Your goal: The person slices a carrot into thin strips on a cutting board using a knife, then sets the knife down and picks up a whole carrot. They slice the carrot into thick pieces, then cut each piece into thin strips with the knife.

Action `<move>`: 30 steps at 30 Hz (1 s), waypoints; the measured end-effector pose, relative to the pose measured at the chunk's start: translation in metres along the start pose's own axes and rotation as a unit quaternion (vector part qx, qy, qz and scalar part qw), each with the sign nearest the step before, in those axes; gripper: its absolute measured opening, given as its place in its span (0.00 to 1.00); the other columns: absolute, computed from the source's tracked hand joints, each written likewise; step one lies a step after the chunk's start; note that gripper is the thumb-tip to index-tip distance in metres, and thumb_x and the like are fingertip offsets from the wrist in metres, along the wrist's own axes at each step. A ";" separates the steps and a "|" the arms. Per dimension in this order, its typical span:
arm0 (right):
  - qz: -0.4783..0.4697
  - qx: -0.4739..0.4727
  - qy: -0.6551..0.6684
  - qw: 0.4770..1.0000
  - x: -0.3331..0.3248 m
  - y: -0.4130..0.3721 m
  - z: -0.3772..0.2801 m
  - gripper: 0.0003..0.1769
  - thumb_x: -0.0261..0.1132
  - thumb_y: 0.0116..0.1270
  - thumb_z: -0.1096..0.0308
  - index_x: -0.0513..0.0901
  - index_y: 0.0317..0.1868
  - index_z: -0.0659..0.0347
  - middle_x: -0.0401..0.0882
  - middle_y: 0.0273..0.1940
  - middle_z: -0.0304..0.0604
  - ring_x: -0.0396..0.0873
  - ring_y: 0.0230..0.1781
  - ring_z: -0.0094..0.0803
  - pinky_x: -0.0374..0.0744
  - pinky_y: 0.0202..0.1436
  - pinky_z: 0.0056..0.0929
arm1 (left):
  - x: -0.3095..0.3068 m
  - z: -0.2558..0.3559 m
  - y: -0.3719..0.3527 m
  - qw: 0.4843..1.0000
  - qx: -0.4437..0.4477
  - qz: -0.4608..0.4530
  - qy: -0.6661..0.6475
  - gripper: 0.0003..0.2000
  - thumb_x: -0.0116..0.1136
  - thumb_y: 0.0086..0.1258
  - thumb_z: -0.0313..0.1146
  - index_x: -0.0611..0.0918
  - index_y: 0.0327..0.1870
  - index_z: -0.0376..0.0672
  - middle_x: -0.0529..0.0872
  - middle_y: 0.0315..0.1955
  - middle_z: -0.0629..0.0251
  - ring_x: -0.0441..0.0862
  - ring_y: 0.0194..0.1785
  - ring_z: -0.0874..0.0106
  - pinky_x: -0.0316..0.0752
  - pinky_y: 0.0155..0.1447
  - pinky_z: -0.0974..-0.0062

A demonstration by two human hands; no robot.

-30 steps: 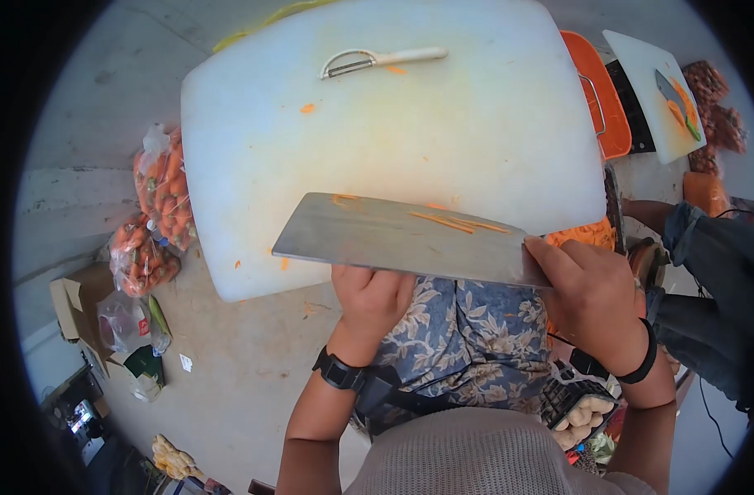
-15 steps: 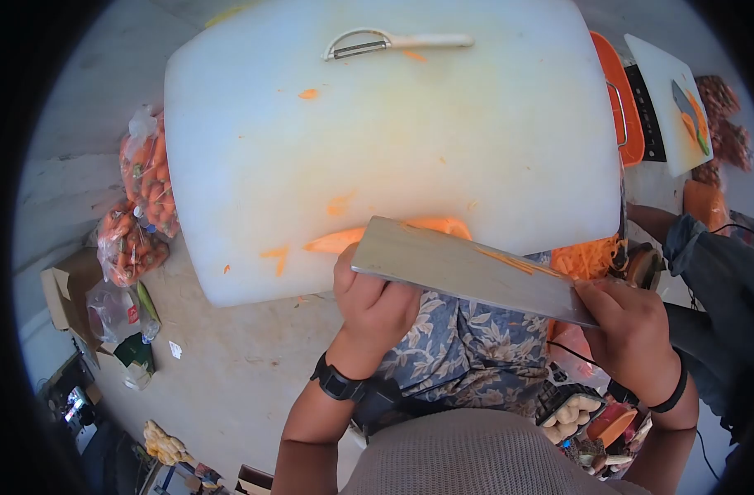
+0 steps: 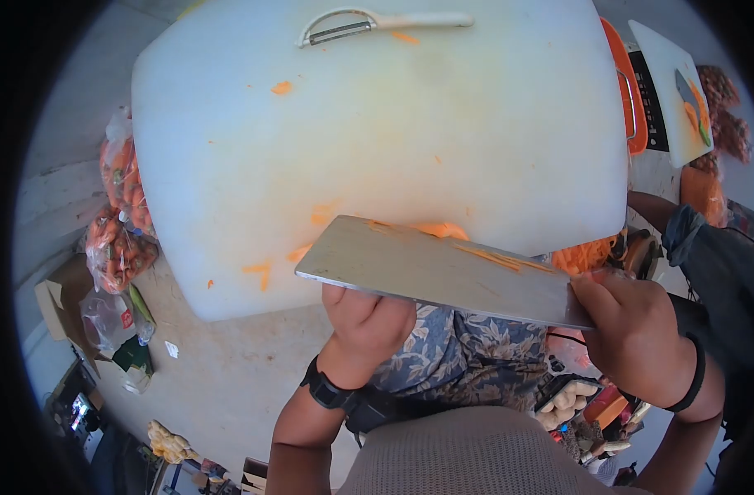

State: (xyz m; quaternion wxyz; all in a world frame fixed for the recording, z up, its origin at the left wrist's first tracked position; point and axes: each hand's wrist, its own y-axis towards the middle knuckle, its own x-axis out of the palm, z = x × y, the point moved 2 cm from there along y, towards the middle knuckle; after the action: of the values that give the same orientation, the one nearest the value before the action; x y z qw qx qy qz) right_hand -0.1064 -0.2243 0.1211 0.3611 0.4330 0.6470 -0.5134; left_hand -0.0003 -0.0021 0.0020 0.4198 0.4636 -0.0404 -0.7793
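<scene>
My right hand (image 3: 637,334) is closed around the grip end of a broad cleaver (image 3: 426,276), its blade lying slantwise over the near edge of the white cutting board (image 3: 393,140). Carrot shreds stick to the blade. A peeled carrot (image 3: 440,230) lies under the cleaver, mostly covered, with orange showing past the blade's far edge. My left hand (image 3: 364,322) is just below the blade, fingers curled; their tips are hidden beneath it, so what they grip does not show. Near the board's far edge rests a white peeler (image 3: 344,29).
Bags of carrots (image 3: 117,247) stand on the left by a cardboard box (image 3: 59,305). Shredded carrot (image 3: 583,256) sits below the board's right corner. An orange tub (image 3: 624,91) and a second board (image 3: 670,91) with a knife are at right, near another person's leg (image 3: 715,264).
The cleaver's blade has slid left and covers more of the carrot. My left hand is slightly lower, more under the blade. The view has shifted a little.
</scene>
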 end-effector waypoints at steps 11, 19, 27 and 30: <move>0.060 -0.062 0.069 0.994 0.023 0.057 -0.017 0.08 0.63 0.53 0.75 0.75 0.34 0.60 0.74 0.21 0.44 0.79 0.20 0.42 0.77 0.24 0.36 | 0.003 0.006 0.009 0.997 0.004 0.069 0.024 0.10 0.69 0.48 0.22 0.87 0.32 0.42 0.84 0.38 0.67 0.77 0.48 0.65 0.74 0.51 0.71; 0.050 -0.017 -0.006 0.999 -0.004 0.000 -0.024 0.15 0.64 0.50 0.75 0.79 0.41 0.66 0.71 0.22 0.41 0.76 0.18 0.34 0.73 0.21 0.32 | 0.004 0.002 -0.002 0.999 -0.002 0.043 -0.011 0.14 0.63 0.48 0.17 0.86 0.37 0.39 0.85 0.39 0.59 0.82 0.42 0.57 0.76 0.48 0.61; 0.036 -0.005 -0.018 0.999 -0.007 -0.022 -0.017 0.19 0.65 0.49 0.74 0.79 0.45 0.67 0.71 0.23 0.42 0.76 0.20 0.35 0.73 0.22 0.33 | 0.003 0.002 -0.001 0.999 -0.005 0.026 -0.027 0.13 0.64 0.48 0.18 0.85 0.37 0.40 0.85 0.39 0.59 0.83 0.41 0.55 0.77 0.46 0.60; 0.027 -0.003 -0.006 1.000 -0.011 -0.020 -0.013 0.19 0.65 0.49 0.74 0.79 0.45 0.67 0.71 0.23 0.42 0.75 0.20 0.35 0.73 0.22 0.34 | 0.004 0.001 -0.001 0.999 -0.013 0.025 -0.046 0.13 0.63 0.47 0.18 0.85 0.36 0.40 0.85 0.38 0.60 0.83 0.40 0.56 0.77 0.45 0.60</move>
State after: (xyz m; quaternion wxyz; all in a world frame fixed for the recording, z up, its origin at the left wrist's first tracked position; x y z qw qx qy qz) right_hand -0.1208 -0.2152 0.1409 0.3798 0.4458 0.6343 -0.5046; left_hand -0.0023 -0.0042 -0.0006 0.4429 0.4207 -0.0615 -0.7893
